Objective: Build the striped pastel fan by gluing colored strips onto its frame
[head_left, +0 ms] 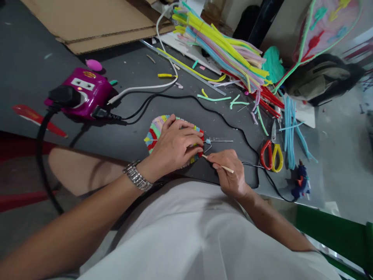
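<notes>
A rounded striped piece of fuzzy pipe cleaners (153,136), in red, yellow, green, lilac and blue, lies at the table's near edge. My left hand (176,142) is over it, palm down, fingers bent and holding it; much of the piece is hidden. From its right end sticks out a thin wire stem (223,140) with a pale blue wrap near its base. My right hand (231,171) pinches a thin wooden stick (227,169), whose tip meets the red edge of the piece close to my left thumb.
Scissors (271,153) and a blue glue gun (301,181) lie to the right. A pipe-cleaner bundle (221,46) and cut scraps lie farther back. Black cable (210,109) runs behind the piece from a purple power socket (84,93). Cardboard (96,23) is back left.
</notes>
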Demonstrator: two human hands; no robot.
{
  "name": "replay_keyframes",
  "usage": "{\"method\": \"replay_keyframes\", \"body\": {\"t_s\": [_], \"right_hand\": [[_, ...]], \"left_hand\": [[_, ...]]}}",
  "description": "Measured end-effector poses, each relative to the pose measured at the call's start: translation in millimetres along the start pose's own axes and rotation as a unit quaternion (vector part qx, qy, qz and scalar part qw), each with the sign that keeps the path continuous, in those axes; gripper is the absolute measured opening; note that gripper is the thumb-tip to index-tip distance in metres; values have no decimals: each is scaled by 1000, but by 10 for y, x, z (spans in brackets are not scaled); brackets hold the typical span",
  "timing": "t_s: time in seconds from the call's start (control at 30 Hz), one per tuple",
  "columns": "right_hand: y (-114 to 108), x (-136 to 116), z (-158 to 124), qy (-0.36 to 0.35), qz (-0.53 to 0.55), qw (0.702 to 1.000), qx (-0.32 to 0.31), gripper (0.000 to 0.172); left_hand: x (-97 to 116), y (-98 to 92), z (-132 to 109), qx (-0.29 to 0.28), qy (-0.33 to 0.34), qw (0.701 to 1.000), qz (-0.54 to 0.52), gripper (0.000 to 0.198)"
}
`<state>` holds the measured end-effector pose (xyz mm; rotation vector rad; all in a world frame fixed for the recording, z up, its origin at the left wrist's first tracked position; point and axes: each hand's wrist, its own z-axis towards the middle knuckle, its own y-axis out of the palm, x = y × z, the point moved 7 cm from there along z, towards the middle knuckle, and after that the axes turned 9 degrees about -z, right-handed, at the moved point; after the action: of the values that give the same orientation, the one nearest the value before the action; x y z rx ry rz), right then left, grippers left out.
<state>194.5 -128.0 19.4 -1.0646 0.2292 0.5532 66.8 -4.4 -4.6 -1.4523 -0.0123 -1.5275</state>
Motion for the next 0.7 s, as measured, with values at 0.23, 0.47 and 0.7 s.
{"method": "replay_keyframes", "body": {"t_s": [0.23, 0.47, 0.7], "right_hand": [[-29, 113, -74, 71, 36, 996, 26, 24], [-17, 104, -50, 80, 23, 996, 11, 24], [-9, 42, -55, 41, 25, 999, 10, 26]], "left_hand": [[4, 11, -13, 5, 11, 1000, 1, 25], [53, -7, -31, 4, 34, 999, -8, 27], [28, 22, -23, -18, 36, 999, -8, 28]]}}
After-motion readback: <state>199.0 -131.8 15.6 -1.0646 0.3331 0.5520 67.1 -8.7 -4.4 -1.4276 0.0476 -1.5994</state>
